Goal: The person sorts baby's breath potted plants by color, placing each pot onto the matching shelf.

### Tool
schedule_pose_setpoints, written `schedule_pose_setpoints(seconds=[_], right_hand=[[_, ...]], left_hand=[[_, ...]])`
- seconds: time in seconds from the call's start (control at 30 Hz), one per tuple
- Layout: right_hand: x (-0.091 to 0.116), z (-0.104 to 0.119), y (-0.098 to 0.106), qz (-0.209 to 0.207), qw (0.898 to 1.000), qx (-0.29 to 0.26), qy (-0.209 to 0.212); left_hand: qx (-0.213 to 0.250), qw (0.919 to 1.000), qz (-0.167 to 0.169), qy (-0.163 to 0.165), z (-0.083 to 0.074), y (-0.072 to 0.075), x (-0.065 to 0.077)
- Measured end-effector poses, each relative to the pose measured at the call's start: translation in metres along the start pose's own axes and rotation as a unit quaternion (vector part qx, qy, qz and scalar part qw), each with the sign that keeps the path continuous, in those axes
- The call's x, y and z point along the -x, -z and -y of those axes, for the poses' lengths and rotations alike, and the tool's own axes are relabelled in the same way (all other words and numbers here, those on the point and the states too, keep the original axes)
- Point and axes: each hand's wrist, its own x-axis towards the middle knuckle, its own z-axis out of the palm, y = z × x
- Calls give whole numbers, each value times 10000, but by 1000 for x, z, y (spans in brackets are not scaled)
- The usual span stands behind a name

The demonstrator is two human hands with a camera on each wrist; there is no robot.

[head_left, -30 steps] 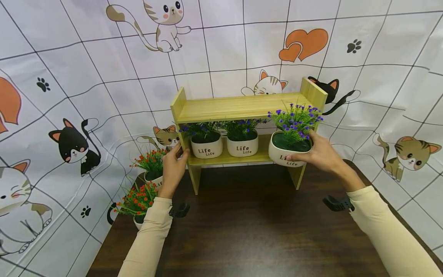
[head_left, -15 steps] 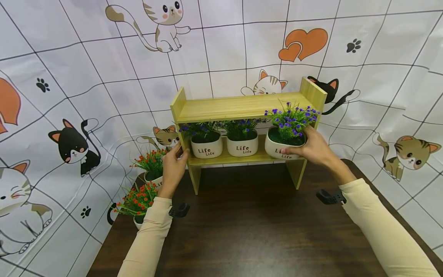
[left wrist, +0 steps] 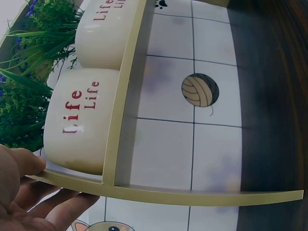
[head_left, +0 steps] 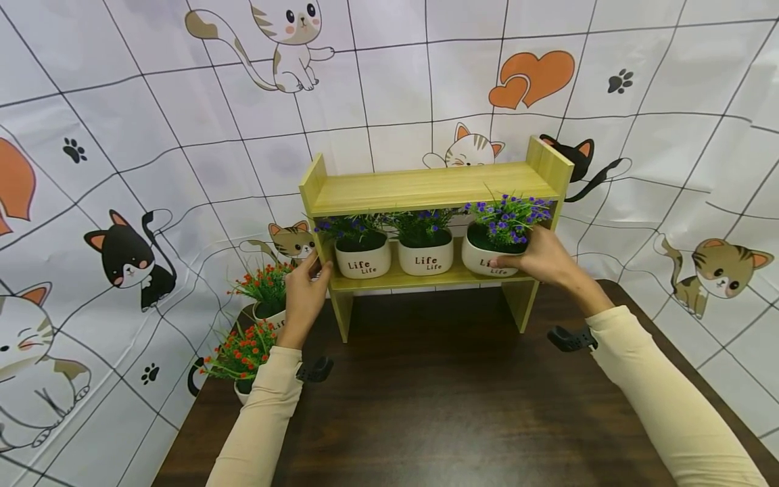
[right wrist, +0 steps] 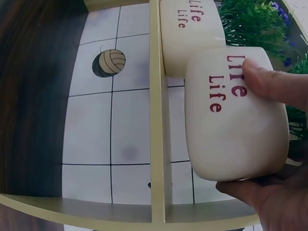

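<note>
My right hand [head_left: 549, 257] grips a cream flowerpot [head_left: 475, 251] of purple artificial flowers [head_left: 510, 218], thumb across its "Life" lettering. The pot overlaps the right end of the wooden shelf unit's lower board [head_left: 459, 273]; in the right wrist view the pot [right wrist: 231, 130] hangs just off the board's face, fingers under its side. Two matching pots, the left pot [head_left: 363, 260] and the middle pot [head_left: 426, 257], stand upright on that board. My left hand [head_left: 306, 292] pinches the unit's left side panel [left wrist: 144, 195], thumb inside and fingers outside.
Two cream pots with red flowers, a rear pot [head_left: 268, 297] and a front pot [head_left: 246, 358], stand left of the unit, near my left forearm. The unit's top board [head_left: 426, 188] is bare. A dark wooden table [head_left: 438, 406] lies beneath; a cat-print wall [head_left: 395, 88] rises behind.
My right hand has moved the purple-flowered pot left and in toward the lower board, beside the middle pot, and slightly down. My left hand keeps its place on the side panel.
</note>
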Motion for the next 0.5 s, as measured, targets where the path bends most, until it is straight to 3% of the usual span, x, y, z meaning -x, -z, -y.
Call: schedule_pose_setpoints(seconds=[0.5], right_hand=[[-11, -5, -9, 207, 9995, 57, -212]], left_hand=[[2, 9999, 19, 105, 0, -1, 0]])
